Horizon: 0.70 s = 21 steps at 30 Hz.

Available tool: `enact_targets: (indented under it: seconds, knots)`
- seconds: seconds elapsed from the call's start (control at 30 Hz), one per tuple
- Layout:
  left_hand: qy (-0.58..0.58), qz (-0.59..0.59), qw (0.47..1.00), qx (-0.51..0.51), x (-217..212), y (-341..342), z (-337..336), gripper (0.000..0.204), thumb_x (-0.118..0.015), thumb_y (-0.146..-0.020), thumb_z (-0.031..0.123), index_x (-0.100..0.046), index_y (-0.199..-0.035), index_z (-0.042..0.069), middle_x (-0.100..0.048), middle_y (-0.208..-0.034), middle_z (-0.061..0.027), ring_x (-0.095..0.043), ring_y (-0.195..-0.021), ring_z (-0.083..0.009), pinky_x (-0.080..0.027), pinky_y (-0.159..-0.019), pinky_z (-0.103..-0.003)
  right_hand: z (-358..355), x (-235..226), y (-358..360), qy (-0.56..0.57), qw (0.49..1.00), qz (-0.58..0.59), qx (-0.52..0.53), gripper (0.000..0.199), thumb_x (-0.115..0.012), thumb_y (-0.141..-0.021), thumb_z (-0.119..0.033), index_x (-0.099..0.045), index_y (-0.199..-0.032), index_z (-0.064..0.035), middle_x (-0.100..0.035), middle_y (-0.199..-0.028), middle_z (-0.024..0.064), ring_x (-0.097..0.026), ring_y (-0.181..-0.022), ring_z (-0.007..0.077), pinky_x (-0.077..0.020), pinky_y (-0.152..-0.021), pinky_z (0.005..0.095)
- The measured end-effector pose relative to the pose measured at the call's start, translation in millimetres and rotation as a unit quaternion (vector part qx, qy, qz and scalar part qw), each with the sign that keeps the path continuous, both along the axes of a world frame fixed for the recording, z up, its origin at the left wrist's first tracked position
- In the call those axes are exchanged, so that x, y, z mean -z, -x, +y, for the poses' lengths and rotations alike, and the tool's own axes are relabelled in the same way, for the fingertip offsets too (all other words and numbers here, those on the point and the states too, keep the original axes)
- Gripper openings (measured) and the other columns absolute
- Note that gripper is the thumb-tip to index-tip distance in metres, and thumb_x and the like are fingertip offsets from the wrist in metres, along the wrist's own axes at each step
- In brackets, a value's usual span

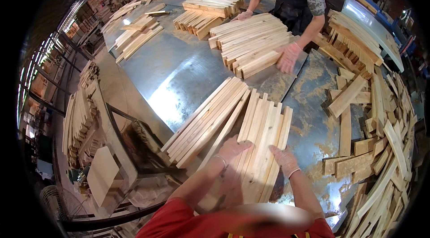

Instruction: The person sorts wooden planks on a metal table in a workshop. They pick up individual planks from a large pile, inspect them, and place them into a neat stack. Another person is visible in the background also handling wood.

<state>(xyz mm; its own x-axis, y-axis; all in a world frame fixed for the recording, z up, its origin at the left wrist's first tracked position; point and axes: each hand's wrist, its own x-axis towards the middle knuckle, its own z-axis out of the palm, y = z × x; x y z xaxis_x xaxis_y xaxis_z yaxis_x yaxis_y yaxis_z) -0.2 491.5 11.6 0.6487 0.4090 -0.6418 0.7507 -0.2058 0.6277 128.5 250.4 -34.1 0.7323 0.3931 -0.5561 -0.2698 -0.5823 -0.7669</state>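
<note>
While smooth, squared wooden strips [260, 148] are clasped at lower centre between part-curled fingers of the left hand [233, 149] and right hand [285, 160], the strips' long axis is tilted slightly rightward toward the top.

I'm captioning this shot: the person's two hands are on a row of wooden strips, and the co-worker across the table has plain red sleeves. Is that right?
Not quite: the head view shows the co-worker's sleeve in a camouflage pattern, not plain red. The person's left hand and right hand are indeed on the row of wooden strips.
</note>
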Motion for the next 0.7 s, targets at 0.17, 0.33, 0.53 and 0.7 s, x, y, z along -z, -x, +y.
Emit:
enact_targets:
  seconds: [0.17, 0.33, 0.53, 0.7]
  knots:
    - [-0.046, -0.181, 0.982, 0.013, -40, -4, -12, 0.110, -0.083, -0.078, 0.059, -0.041, -0.159, -0.004, -0.051, -0.153, -0.0319, -0.051, -0.143, -0.0447, -0.043, -0.119, -0.048, -10, -64, 24, -0.237, 0.957, 0.041, 0.165, 0.073, -0.084, -0.091, -0.039, -0.056, -0.143, 0.0054, -0.070, -0.128, 0.0156, -0.067, -0.114, 0.0243, -0.0538, -0.100, 0.0371]
    - [-0.095, -0.456, 0.884, 0.026, -162, -20, 1, 0.114, -0.089, -0.075, 0.043, -0.034, -0.160, -0.008, -0.041, -0.159, -0.0344, -0.040, -0.148, -0.0471, -0.036, -0.124, -0.049, -12, -195, 6, -0.316, 0.917, -0.188, 0.157, 0.075, -0.087, -0.090, -0.036, -0.054, -0.144, 0.0029, -0.069, -0.127, 0.0106, -0.066, -0.114, 0.0218, -0.0532, -0.101, 0.0373]
    - [-0.282, -0.567, 0.757, 0.163, -99, -29, 41, 0.099, -0.087, -0.079, 0.039, -0.041, -0.159, 0.002, -0.050, -0.155, -0.0223, -0.048, -0.143, -0.0407, -0.042, -0.119, -0.047, -19, -231, 31, -0.153, 0.883, -0.440, 0.059, 0.077, -0.081, -0.094, -0.031, -0.045, -0.154, 0.0009, -0.058, -0.148, 0.0167, -0.056, -0.135, 0.0262, -0.0465, -0.113, 0.0417]
    - [-0.569, -0.169, 0.693, 0.409, -16, 30, 73, 0.072, -0.060, -0.097, 0.032, -0.041, -0.159, 0.001, -0.047, -0.161, -0.0143, -0.037, -0.154, -0.0335, -0.039, -0.120, -0.047, -29, -36, 78, -0.048, 0.873, -0.467, -0.133, 0.084, -0.062, -0.100, -0.029, -0.022, -0.168, 0.0024, -0.028, -0.171, 0.0286, -0.032, -0.158, 0.0381, -0.0262, -0.130, 0.0466]
